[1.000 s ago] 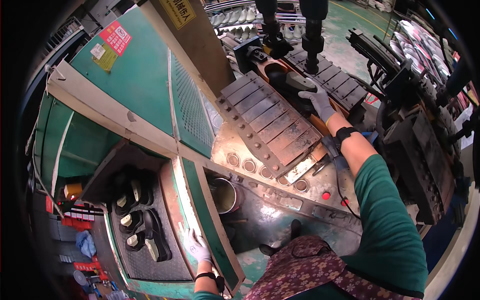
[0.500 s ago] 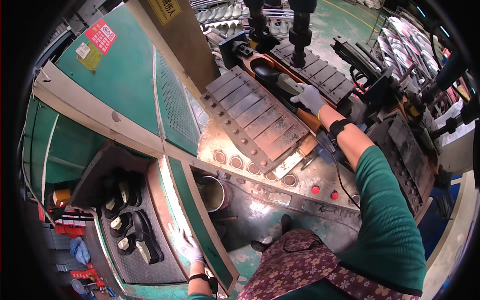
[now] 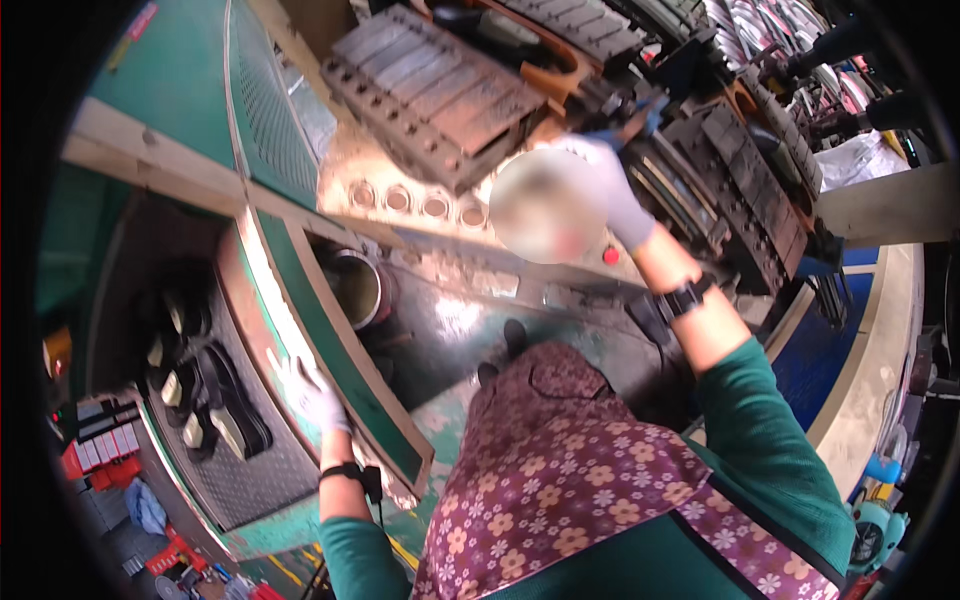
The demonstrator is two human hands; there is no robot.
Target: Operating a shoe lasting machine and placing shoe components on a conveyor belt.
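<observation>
My left hand (image 3: pixel 310 393), in a white glove, rests on the pale edge of a green metal shelf unit (image 3: pixel 345 370). Its fingers are stretched out and hold nothing. Next to it, several black shoes (image 3: pixel 238 405) with pale insoles lie on a dark textured shelf (image 3: pixel 275 490). My right hand (image 3: pixel 612 190), also gloved, is over the front of the machine, near its red button (image 3: pixel 611 256). Its fingers are smeared and partly covered by a blurred patch. Beyond it, a black shoe (image 3: pixel 490 25) sits in the machine between ribbed metal plates (image 3: pixel 440 85).
A round bucket (image 3: pixel 358 290) stands under the machine's front, beside the shelf unit. To the right is a second dark ribbed plate (image 3: pixel 745 165). At the lower left are red bins (image 3: pixel 105 455). A blue panel (image 3: pixel 825 340) with a pale frame is on the right.
My right hand has left the shoe in the machine and come back toward the red buttons. My left hand stays by the shelf edge. The view has tipped down and right.
</observation>
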